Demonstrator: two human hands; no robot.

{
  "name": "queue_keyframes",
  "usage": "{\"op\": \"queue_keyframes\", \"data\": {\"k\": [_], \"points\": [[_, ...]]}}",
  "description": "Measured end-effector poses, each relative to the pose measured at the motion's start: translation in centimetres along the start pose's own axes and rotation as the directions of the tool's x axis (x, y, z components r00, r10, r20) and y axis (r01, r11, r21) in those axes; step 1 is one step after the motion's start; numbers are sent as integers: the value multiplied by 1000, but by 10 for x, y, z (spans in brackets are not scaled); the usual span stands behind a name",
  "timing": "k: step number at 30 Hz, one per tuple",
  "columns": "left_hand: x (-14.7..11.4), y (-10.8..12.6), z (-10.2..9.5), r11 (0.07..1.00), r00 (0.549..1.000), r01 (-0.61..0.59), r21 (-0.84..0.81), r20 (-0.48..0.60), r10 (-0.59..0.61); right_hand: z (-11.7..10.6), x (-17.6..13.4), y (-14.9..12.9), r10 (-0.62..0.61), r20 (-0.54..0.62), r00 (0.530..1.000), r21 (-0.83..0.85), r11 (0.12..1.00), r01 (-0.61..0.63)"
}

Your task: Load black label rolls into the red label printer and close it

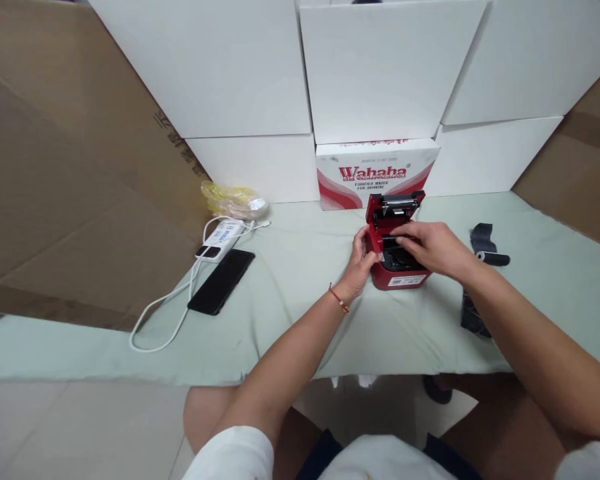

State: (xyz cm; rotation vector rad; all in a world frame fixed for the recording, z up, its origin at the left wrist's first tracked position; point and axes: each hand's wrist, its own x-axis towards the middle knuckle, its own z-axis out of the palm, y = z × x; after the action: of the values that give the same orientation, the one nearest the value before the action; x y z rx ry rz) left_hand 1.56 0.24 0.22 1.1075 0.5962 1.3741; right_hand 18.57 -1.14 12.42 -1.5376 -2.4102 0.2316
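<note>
1. Tabletop (290, 280), pale green and creased, is backed by smooth white boxes (245, 73).
2. On it, a boxy red device (385, 277), lid (373, 208) raised, is clamped at its left side by the left grip (359, 265).
3. Its black interior (400, 261) is entered by the right grip (433, 245) from the right; whether anything is pinched cannot be told.
4. Rightward of that grip, a dark roll (496, 259) is laid crosswise.

"Where does your camera sit?"
"On my head, facing forward and down from close above: my shirt (380, 460) nearest, the table (290, 267) beyond, white boxes (390, 67) at the far side."
</note>
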Motion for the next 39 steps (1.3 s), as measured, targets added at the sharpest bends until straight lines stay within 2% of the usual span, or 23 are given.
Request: {"op": "queue_keyframes", "data": {"k": [2, 4, 6, 9, 13, 16, 19, 22, 25, 28, 31, 33, 36, 39], "points": [[1, 0, 0, 1000, 1000, 4, -4, -1, -4, 4, -32, 4, -86, -185, 979, 77, 992, 102], [1, -1, -1, 1000, 1000, 4, -8, 1, -4, 13, -59, 6, -186, -301, 935, 60, 975, 213], [1, -2, -2, 1000, 1000, -6, -5, 5, 6, 26, -75, 6, -263, -344, 901, 3, 960, 281], [-1, -3, -2, 1000, 1000, -5, 8, -14, 6, 40, -84, 5, -307, -382, 872, -67, 950, 305], [2, 6, -2, 997, 995, 46, 54, -87, -41, 44, -83, 8, -337, -411, 847, -112, 941, 320], [21, 22, -2, 987, 985, -26, 162, -162, 53, 45, -85, 13, -332, -445, 832, -107, 942, 319], [56, 45, 1, 932, 961, -130, 339, -190, 203, 50, -89, 14, -316, -459, 830, -105, 947, 303], [89, 66, 9, 836, 952, -171, 522, -132, 277, 58, -93, 13, -324, -465, 824, -125, 945, 301], [104, 80, 23, 709, 977, -139, 691, -23, 214, 64, -96, 10, -333, -478, 813, -170, 943, 286], [95, 87, 37, 494, 978, -195, 847, 129, 166, 66, -98, 9, -329, -482, 812, -195, 944, 266], [71, 91, 43, 313, 944, -314, 896, 261, 199, 67, -101, 8, -305, -478, 824, -171, 952, 253], [53, 91, 43, 267, 931, -351, 898, 303, 205, 67, -102, 7, -297, -484, 823, -155, 955, 253], [31, 85, 39, 272, 934, -352, 896, 318, 162, 67, -103, 6, -290, -495, 819, -154, 957, 246], [21, 78, 34, 265, 942, -334, 904, 316, 108, 67, -103, 5, -287, -500, 817, -166, 958, 235]]}}
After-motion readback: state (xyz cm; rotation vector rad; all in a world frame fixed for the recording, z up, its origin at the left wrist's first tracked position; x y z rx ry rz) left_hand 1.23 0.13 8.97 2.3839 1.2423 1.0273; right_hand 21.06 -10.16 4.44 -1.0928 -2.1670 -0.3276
